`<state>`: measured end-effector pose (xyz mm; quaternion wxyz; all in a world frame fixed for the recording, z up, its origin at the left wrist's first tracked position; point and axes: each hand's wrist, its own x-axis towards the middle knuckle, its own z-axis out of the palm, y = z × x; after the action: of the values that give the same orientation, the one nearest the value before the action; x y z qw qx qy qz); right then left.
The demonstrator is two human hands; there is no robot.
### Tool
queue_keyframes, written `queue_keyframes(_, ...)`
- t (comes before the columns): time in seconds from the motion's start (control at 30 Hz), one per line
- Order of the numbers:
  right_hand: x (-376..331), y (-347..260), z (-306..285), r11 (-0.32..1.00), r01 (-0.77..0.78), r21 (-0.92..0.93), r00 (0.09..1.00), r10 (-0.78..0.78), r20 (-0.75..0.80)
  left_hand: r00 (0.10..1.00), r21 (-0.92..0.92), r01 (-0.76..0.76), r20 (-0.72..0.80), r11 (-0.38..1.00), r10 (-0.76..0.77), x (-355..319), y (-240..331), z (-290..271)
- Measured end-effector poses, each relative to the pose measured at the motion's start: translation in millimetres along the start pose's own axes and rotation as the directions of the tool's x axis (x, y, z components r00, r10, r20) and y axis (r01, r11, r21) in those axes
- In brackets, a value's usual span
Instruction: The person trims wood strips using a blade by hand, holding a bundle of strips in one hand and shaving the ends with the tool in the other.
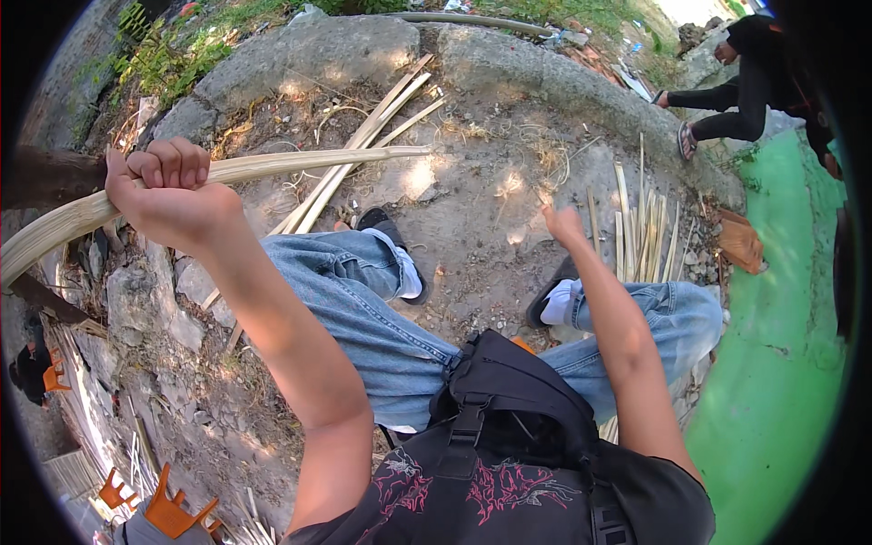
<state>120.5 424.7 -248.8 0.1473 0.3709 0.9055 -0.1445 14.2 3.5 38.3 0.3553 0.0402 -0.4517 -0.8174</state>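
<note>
At about ten o'clock the left hand (168, 195) is clenched in a tight fist around a long split bamboo strip (300, 162), pale, smooth and slightly curved, which runs from the left rim toward twelve o'clock; its near end is cut off by the rim. Behind it, flat bamboo slats (363, 136) lie loose on rough, cracked concrete ground (472, 200). At centre, faded blue jeans (363, 309) bend over dark sandals with white socks. At two o'clock the right hand (563, 224) reaches down, fingers loosely open and empty, just beside a bundle of thin upright bamboo sticks (640, 241). A green painted surface (781, 345) fills four o'clock.
</note>
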Motion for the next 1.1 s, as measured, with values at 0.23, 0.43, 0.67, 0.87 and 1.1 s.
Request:
queue_keyframes(0.23, -16.7, -31.4, -113.5, 0.997, 0.002, -0.084, 0.980, 0.014, 0.196, 0.999, 0.024, 0.015, 0.049, 1.000, -0.016, -0.7, 1.2, 0.0)
queue_keyframes(0.43, -94.9, -38.2, -143.4, 0.977, 0.209, -0.026, 0.946, -0.196, 0.259, 0.995, 0.006, 0.048, 0.091, 0.999, -0.048, -1.6, 2.5, 4.1)
queue_keyframes(0.67, -159.8, -32.1, -127.1, 0.900, 0.218, 0.377, 0.889, -0.343, 0.304, 0.978, -0.003, 0.065, 0.200, 0.998, -0.063, -12.5, -3.5, 19.4)
queue_keyframes(0.87, -146.5, -32.6, -110.6, 0.951, 0.129, 0.282, 0.967, -0.184, 0.178, 0.942, -0.045, 0.139, 0.315, 0.989, -0.118, -17.3, -10.8, 17.2)
queue_keyframes(1.1, -112.1, -23.5, -100.7, 0.890, 0.083, 0.448, 0.988, -0.133, 0.080, 0.899, -0.076, 0.227, 0.399, 0.971, -0.179, -36.1, -37.8, 28.1)
